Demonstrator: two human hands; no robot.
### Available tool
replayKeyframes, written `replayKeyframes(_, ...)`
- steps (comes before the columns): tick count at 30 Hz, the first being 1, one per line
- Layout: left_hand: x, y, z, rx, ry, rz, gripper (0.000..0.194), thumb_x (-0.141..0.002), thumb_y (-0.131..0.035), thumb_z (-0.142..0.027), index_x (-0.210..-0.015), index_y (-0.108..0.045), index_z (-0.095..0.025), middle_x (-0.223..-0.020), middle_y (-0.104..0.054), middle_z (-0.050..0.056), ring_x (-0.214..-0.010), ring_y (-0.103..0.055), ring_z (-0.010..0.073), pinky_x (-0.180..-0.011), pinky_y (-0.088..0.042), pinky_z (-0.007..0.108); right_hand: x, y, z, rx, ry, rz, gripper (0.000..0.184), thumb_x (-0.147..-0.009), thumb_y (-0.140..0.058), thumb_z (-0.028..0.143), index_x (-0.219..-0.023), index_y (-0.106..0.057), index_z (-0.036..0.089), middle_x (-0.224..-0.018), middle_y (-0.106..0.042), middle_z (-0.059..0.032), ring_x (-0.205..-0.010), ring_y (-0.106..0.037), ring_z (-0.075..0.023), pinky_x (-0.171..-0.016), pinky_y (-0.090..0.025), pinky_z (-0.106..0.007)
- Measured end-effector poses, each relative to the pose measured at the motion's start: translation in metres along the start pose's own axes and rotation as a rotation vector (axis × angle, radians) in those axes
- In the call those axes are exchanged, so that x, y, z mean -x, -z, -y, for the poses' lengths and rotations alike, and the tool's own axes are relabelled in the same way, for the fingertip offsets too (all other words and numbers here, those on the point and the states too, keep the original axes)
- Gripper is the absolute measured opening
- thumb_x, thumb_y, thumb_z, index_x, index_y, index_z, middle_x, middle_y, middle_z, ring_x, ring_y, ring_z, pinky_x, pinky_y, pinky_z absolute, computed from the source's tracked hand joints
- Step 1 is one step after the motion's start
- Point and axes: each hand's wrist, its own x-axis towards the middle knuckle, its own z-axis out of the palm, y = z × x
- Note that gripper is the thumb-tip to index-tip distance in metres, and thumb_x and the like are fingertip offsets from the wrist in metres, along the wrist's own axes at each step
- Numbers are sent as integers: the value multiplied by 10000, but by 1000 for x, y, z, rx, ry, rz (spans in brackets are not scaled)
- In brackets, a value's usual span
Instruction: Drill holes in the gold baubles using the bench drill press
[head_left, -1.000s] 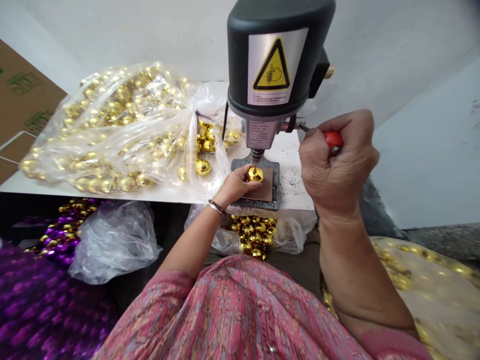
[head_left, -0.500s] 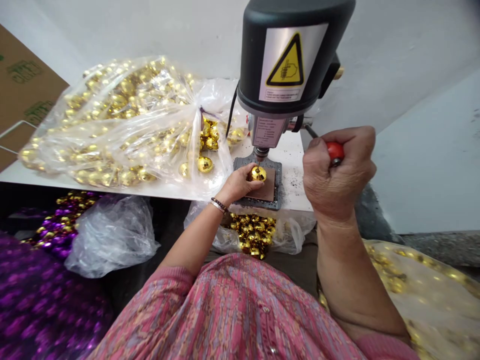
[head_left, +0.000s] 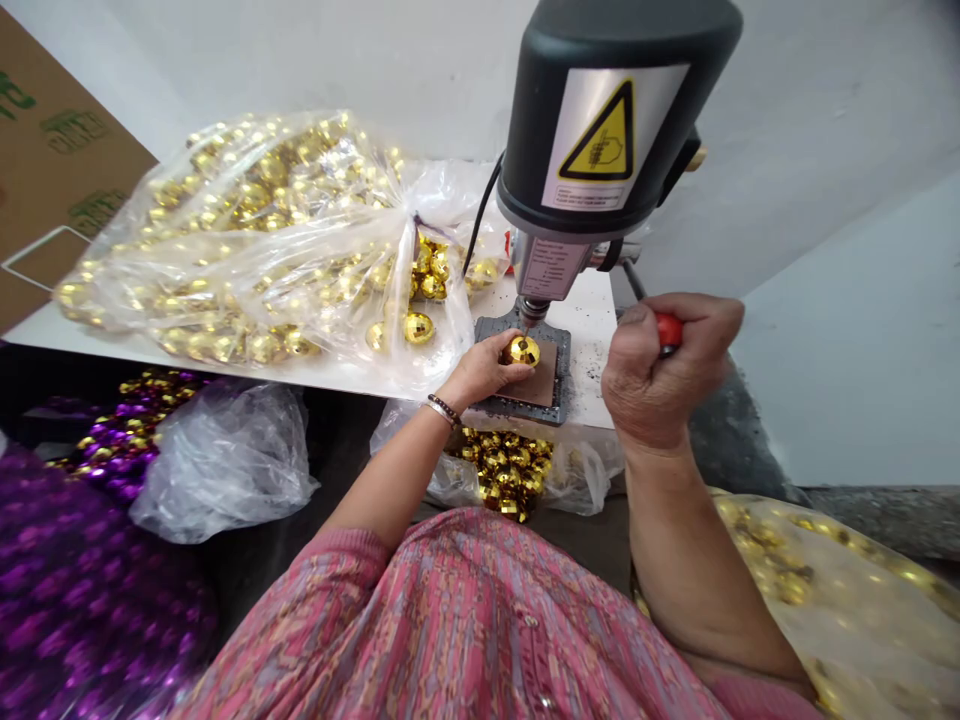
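I'm watching a clear bag of gold mirrored balls [head_left: 247, 230] lying along the counter's [head_left: 589, 340] far edge. The left hand [head_left: 484, 370] is grasping one mirrored ball [head_left: 523, 351] over the brown pad [head_left: 541, 385] of the drill press [head_left: 607, 130], right under the bit [head_left: 529, 320]. The right hand [head_left: 660, 375], lower than before, is clenching the red lever handle [head_left: 667, 332].

Glossy faceted gold bauble [head_left: 522, 351], crinkled clear plastic bag [head_left: 255, 290], matt black drill housing [head_left: 615, 50]
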Motion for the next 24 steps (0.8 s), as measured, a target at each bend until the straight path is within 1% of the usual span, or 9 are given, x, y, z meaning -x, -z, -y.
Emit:
replayKeyframes(4,1,0,0,13,-20,-9,408,-855,-947,-224,-1247,-840,-189,-1059,-860,6,-985,-761,205,-893,-603,257,5,-4,-3,-51,-9,-5,199,-1094,-569,467,-1062,-660,293,-911,-619,-18,-821,-613,-158,-802,-554,-327)
replayKeyframes(8,2,-1,-1,23,-1,-9,379,-849,-946,-218,-1213,-842,-197,-1051,-854,0,-998,-761,211,-914,-606,265,8,-11,-4,24,-20,-90,284,-1118,-512,526,-1033,-643,289,-885,-622,-21,-775,-607,-158,-760,-553,-328)
replayKeyframes(10,3,-1,-2,26,4,-10,381,-852,-941,-213,-1220,-845,-197,-1062,-858,4,-1016,-766,217,-933,-609,272,12,-14,-5,36,-26,-112,327,-1125,-495,561,-1022,-634,284,-873,-623,-21,-768,-610,-157,-758,-560,-331)
replayKeyframes(14,4,-1,-4,12,9,-15,405,-861,-938,-212,-1255,-845,-191,-1093,-867,14,-1019,-770,220,-928,-609,275,20,-17,-9,-17,-11,-84,425,-1108,-496,648,-974,-595,257,-835,-593,-18,-741,-576,-154,-730,-553,-336)
replayKeyframes(16,5,-1,-5,2,14,-19,427,-864,-942,-209,-1279,-843,-194,-1101,-869,15,-1016,-773,218,-922,-605,273,19,-15,-9,-34,2,-70,452,-1096,-499,672,-960,-580,249,-816,-576,-10,-725,-560,-149,-716,-542,-331)
replayKeyframes(19,6,0,-5,-5,27,-26,431,-866,-947,-211,-1284,-843,-203,-1089,-869,18,-1018,-781,224,-926,-607,278,1,-11,-1,-45,17,-59,404,-1096,-536,627,-978,-587,244,-827,-584,-4,-732,-567,-137,-716,-519,-313)
replayKeyframes(22,9,0,-4,-11,29,-58,484,-843,-963,-217,-1309,-836,-208,-1094,-864,25,-1029,-787,237,-950,-619,295,-33,-9,12,-29,-5,-37,312,-1105,-523,532,-1000,-566,241,-822,-573,11,-737,-561,-125,-728,-487,-307)
replayKeyframes(24,13,1,-2,2,13,-73,521,-840,-962,-219,-1341,-820,-201,-1112,-861,28,-1040,-789,239,-957,-625,301,-55,-9,19,-11,-57,2,253,-1105,-477,455,-989,-538,238,-799,-556,27,-711,-529,-113,-754,-485,-312)
